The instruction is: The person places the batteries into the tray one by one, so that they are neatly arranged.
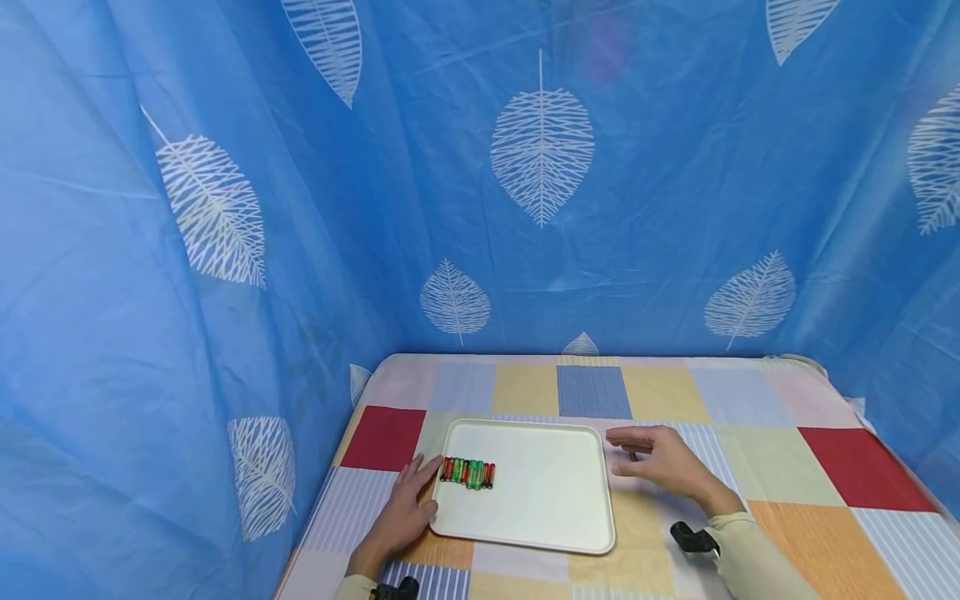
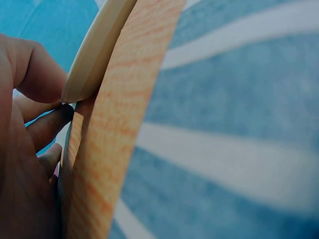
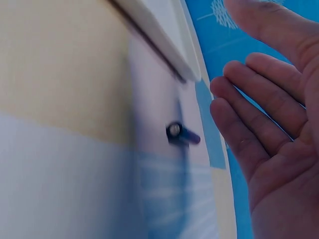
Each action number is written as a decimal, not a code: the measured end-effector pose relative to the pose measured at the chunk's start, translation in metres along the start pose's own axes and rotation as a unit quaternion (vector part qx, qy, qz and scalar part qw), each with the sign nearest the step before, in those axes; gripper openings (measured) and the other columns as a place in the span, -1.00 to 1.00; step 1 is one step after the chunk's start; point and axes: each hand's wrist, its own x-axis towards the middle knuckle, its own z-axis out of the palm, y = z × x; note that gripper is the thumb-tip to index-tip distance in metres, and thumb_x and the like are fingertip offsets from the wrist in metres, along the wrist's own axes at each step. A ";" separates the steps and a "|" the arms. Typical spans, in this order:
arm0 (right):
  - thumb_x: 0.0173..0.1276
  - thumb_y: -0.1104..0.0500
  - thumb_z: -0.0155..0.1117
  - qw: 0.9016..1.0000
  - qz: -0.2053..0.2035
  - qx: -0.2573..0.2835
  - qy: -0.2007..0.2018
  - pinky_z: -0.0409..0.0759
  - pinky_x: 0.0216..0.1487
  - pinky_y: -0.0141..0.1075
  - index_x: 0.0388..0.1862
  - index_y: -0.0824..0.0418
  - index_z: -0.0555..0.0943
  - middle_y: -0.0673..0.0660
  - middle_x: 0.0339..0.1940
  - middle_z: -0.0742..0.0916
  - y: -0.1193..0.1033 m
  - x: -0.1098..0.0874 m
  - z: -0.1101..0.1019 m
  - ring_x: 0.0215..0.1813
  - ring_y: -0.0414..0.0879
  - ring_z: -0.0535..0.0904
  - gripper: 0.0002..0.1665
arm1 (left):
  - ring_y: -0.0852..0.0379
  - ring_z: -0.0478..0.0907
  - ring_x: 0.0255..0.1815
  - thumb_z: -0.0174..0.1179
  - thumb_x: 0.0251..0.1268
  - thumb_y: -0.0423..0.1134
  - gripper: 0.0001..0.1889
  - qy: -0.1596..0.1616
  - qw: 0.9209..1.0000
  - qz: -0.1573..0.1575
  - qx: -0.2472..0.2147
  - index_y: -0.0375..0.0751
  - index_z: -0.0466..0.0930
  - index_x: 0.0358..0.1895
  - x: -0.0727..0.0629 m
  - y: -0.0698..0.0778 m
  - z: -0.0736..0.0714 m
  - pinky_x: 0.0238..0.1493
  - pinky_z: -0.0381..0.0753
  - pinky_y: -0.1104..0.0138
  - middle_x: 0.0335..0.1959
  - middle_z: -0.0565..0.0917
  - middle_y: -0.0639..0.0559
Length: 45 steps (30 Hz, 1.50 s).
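Observation:
A cream tray (image 1: 536, 500) lies on the patchwork cloth. At its left side, several small red and green batteries (image 1: 468, 472) form a row. My left hand (image 1: 405, 508) rests at the tray's left edge with fingers spread and fairly straight. In the left wrist view, a digit of it touches the tray rim (image 2: 92, 64). My right hand (image 1: 663, 458) is just beyond the tray's right edge, thumb apart from the lightly bent fingers. Beside its fingertips, the right wrist view shows a small dark cylinder with a metal end (image 3: 182, 133), apart from the hand.
A patchwork cloth (image 1: 772, 471) covers the table around the tray. Blue curtains (image 1: 637, 208) with white leaf prints hang behind and at the sides. A black wrist device (image 1: 693, 537) sits on my right forearm, another (image 1: 397, 589) on the left.

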 end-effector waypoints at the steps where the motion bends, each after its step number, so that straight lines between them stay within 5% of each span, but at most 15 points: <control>1: 0.32 0.12 0.67 1.000 0.005 0.000 0.001 0.80 0.26 -0.05 0.36 0.32 0.71 0.27 0.27 0.82 0.000 -0.001 -0.002 0.30 0.27 0.78 -0.33 | -0.43 -0.02 0.81 0.27 0.27 -0.34 -0.18 0.001 1.000 -0.001 0.001 -0.06 0.40 0.68 0.000 0.000 0.000 0.69 -0.11 -0.51 0.74 0.26 -0.32; 17: 0.30 0.06 0.69 0.999 0.006 -0.046 0.015 0.79 0.26 0.01 0.37 0.28 0.72 0.23 0.32 0.81 0.017 -0.013 -0.025 0.31 0.27 0.78 -0.30 | -0.42 -0.01 0.80 0.25 0.26 -0.35 -0.18 0.003 1.000 0.000 -0.003 -0.10 0.40 0.68 -0.001 0.001 -0.001 0.70 -0.11 -0.50 0.74 0.26 -0.33; 30: 0.27 0.03 0.71 0.995 0.017 -0.095 0.022 0.77 0.25 -0.28 0.37 0.18 0.74 0.09 0.26 0.85 0.032 -0.016 -0.023 0.31 0.05 0.80 -0.30 | -0.42 0.00 0.80 0.26 0.27 -0.33 -0.18 0.005 1.000 -0.002 0.009 -0.05 0.39 0.68 0.001 0.001 0.001 0.70 -0.09 -0.50 0.74 0.26 -0.32; 45: 0.24 0.06 0.72 0.993 0.017 -0.115 0.011 0.77 0.30 -0.07 0.33 0.16 0.77 0.09 0.24 0.86 0.029 -0.010 -0.019 0.33 0.16 0.78 -0.33 | -0.40 0.00 0.81 0.22 0.27 -0.34 -0.18 0.002 1.000 0.003 0.004 -0.08 0.39 0.69 0.001 0.001 0.001 0.72 -0.12 -0.47 0.73 0.28 -0.31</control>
